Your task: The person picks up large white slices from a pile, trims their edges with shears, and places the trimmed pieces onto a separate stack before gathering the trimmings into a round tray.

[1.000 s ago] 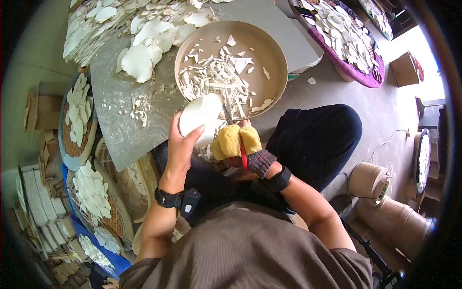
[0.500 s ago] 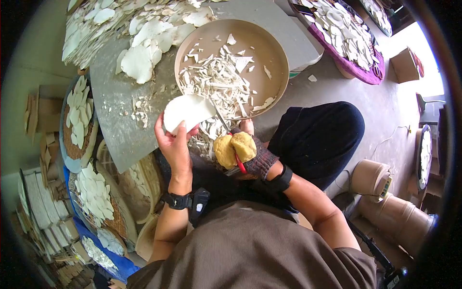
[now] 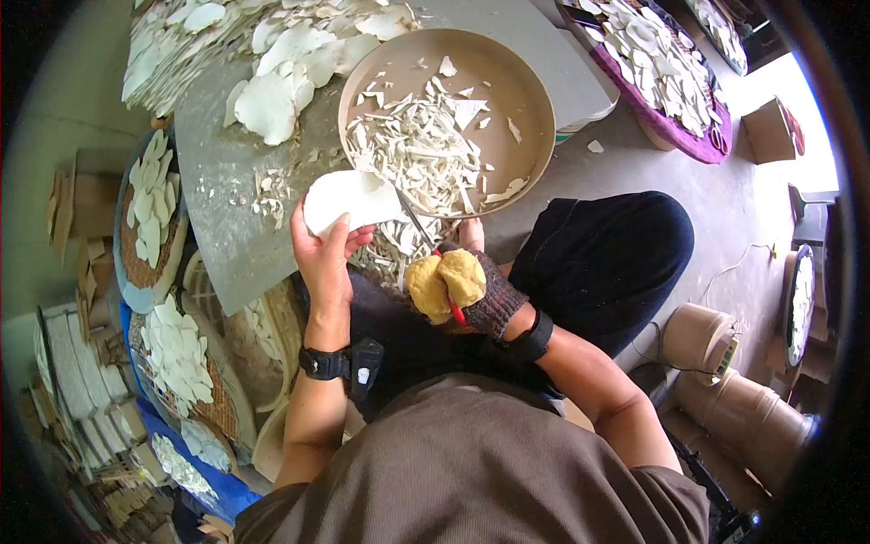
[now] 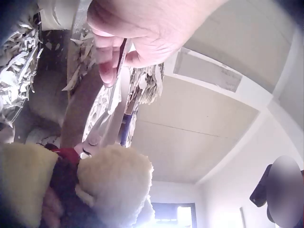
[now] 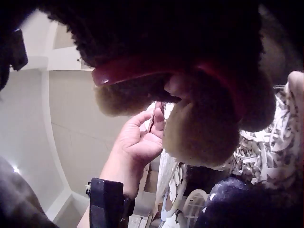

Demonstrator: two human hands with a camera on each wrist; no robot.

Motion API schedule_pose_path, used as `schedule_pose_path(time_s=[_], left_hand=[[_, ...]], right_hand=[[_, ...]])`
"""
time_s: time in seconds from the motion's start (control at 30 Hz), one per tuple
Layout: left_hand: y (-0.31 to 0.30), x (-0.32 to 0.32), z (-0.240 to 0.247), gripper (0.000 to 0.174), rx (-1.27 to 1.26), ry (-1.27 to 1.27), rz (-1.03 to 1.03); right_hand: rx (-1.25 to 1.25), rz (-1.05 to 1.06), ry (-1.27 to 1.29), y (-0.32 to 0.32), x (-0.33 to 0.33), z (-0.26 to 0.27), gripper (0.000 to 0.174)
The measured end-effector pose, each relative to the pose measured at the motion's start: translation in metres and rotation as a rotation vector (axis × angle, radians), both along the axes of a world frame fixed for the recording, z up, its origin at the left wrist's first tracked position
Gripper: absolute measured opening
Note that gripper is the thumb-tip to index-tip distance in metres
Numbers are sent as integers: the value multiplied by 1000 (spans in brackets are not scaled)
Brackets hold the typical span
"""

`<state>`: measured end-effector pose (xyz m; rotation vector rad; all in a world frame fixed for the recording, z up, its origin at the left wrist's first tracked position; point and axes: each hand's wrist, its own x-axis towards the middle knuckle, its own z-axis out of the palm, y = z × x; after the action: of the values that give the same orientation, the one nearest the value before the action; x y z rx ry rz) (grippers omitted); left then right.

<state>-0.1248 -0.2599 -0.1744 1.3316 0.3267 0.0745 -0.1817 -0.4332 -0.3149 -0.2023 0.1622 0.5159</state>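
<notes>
My left hand (image 3: 324, 263) pinches a thin, flat white slice (image 3: 344, 199) between thumb and fingers, just below the round tray. In the left wrist view the slice shows edge-on. My right hand (image 3: 497, 295) wears a dark knitted glove and grips scissors (image 3: 419, 227) with red handles. Two yellow padded pieces (image 3: 444, 281) surround the handles and hide some of the fingers. The scissor blades point up and left, their tips right at the slice's right edge. White strips (image 3: 390, 249) lie heaped below the slice, between it and my lap.
A round brown tray (image 3: 535, 163) holding white strips and scraps sits on a grey board (image 3: 217, 227). Stacked white slices (image 3: 267, 104) lie at its upper left. Baskets of white pieces (image 3: 177, 354) stand left; a purple-edged basket (image 3: 666, 136) is at upper right.
The left hand has moved left and turned the slice, which now lies flatter with its edge toward the scissors. The right hand has shifted slightly, its blades now slanting up and left.
</notes>
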Motion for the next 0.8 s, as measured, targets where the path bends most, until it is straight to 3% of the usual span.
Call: schedule_pose_path(time_s=[0.1, 0.17, 0.23, 0.3, 0.33, 0.37, 0.43, 0.53, 0.57, 0.63, 0.7, 0.8], left_hand=[[1, 0, 4, 53, 26, -35, -27], [4, -1, 5, 55, 38, -33, -97], [4, -1, 8, 57, 53, -55, -112], [0, -2, 10, 59, 72, -98, -63], [-2, -3, 7, 59, 89, -104, -23], [-4, -5, 2, 59, 106, -110, 15], [-7, -6, -1, 59, 107, -130, 50], [-9, -5, 0, 62, 78, -147, 14], [-10, -5, 5, 62, 78, -138, -13], [-9, -4, 7, 64, 66, -122, -46], [-4, -1, 4, 65, 45, -108, -63], [0, 1, 5, 67, 66, -124, -112]], right_hand=[[25, 198, 210, -15, -8, 11, 37], [-226, -184, -57, 1, -6, -15, 36], [-132, -258, -123, 15, 3, -18, 47], [301, -12, 18, 20, 15, 9, 73], [35, -127, -131, 16, 11, 24, 60], [-234, -240, -278, 7, 4, 41, 57], [-543, -304, -381, 0, 0, 63, 61], [-472, -212, -278, -1, 1, 62, 47], [-328, -216, -260, 0, 3, 40, 42], [-305, -222, -245, 1, 2, 12, 34], [-547, -232, -249, -1, -3, -8, 27], [-642, -79, -159, 5, -2, -44, 56]])
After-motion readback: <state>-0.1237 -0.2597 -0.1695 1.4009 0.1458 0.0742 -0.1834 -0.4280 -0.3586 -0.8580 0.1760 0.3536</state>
